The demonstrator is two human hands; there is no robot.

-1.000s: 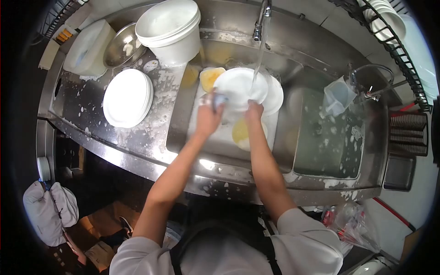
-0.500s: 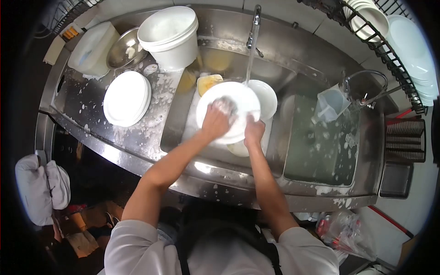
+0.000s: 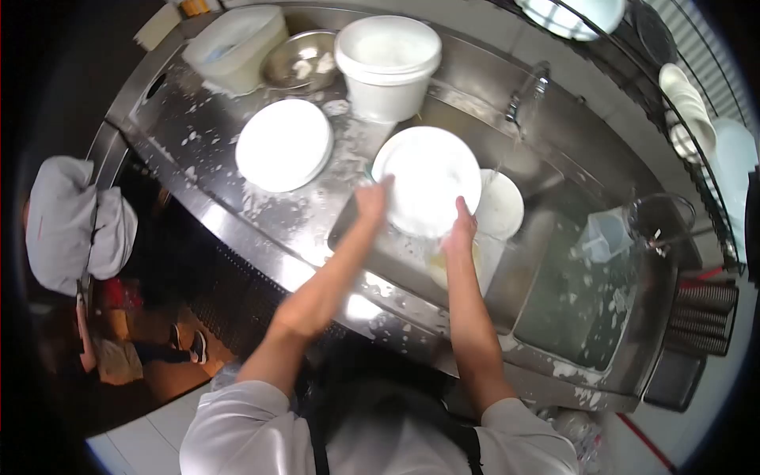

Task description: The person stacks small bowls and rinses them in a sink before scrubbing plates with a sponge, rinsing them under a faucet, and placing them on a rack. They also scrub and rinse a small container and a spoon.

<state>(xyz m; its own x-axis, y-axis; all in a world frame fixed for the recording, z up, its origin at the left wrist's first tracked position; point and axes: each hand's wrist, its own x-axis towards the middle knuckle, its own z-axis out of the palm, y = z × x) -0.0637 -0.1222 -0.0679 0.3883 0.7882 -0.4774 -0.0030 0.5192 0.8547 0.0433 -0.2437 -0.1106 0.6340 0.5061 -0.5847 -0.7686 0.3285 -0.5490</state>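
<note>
A round white plate [image 3: 427, 178] is held over the stainless-steel sink [image 3: 396, 257]. The left hand [image 3: 372, 202], slightly blurred, has its fingers clamped on the left rim; the right hand [image 3: 461, 229] has its fingers clamped on the lower right rim. A stack of round white plates [image 3: 283, 146] rests on the metal counter [image 3: 206, 166], left.

held plate [image 3: 428, 178]: smooth | counter [image 3: 207, 136]: glossy metal | bucket [image 3: 386, 89]: smooth plastic | sleeve [image 3: 237, 423]: matt cloth
</note>
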